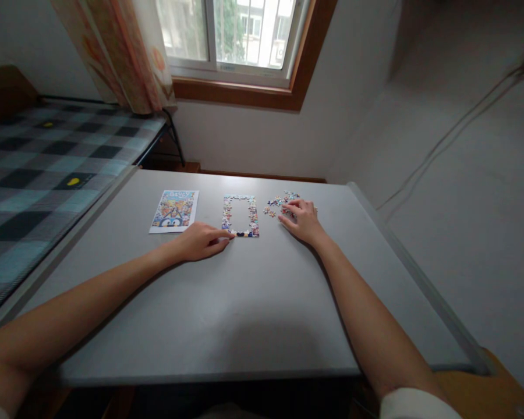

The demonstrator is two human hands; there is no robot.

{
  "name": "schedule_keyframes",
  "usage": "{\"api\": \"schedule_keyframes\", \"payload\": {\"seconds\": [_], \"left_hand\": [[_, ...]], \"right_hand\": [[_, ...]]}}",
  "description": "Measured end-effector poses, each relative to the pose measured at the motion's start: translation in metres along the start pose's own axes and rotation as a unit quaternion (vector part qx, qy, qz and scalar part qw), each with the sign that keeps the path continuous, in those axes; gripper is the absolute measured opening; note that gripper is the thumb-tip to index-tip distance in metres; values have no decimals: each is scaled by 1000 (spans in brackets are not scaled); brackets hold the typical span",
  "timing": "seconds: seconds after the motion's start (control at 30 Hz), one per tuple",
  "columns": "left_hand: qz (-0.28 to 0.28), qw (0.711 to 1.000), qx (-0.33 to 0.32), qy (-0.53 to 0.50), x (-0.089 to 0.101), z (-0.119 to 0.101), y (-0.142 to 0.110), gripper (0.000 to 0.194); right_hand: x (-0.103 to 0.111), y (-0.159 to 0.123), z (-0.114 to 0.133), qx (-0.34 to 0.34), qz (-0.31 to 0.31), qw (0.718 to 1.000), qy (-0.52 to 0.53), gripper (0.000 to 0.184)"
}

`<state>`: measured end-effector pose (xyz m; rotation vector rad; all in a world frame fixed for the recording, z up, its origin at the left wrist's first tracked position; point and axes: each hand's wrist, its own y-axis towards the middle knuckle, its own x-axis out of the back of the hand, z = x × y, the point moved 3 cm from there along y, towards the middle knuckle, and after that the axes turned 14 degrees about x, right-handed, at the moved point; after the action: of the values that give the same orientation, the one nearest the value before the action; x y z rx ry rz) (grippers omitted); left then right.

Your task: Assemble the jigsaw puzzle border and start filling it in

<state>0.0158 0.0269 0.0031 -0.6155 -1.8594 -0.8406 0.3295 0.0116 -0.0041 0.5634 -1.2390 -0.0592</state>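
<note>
A jigsaw puzzle border (254, 220) lies on the table, joined into a rectangular frame with a bare middle. My left hand (203, 240) rests beside it, index finger stretched out and touching its lower left corner; no piece shows in these fingers. To the right is a loose pile of puzzle pieces (288, 196). My right hand (303, 220) is over the near side of this pile, fingers apart and curved down, hiding some pieces. Left of the border lies a printed reference picture (174, 209) with a cartoon scene, just beyond my left hand.
The grey-white table (244, 302) has a raised strip along its right side. A bed with a checked cover (100, 151) adjoins its left side. A window (231, 35) with a curtain (117, 52) is beyond. A cable (445, 137) hangs along the right wall.
</note>
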Motion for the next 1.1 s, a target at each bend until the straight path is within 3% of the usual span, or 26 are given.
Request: {"api": "schedule_keyframes", "payload": {"seconds": [0.2,0.53,1.1], "left_hand": [[-5,1000,-6,3,1,-1,0,31],[2,1000,0,-11,3,-3,1,33],[8,1000,7,-13,2,-2,1,33]], "right_hand": [[0,1,5,40,10,999,16,33],[-7,2,16,51,57,997,2,72],[-4,2,20,61,27,998,21,57]]}}
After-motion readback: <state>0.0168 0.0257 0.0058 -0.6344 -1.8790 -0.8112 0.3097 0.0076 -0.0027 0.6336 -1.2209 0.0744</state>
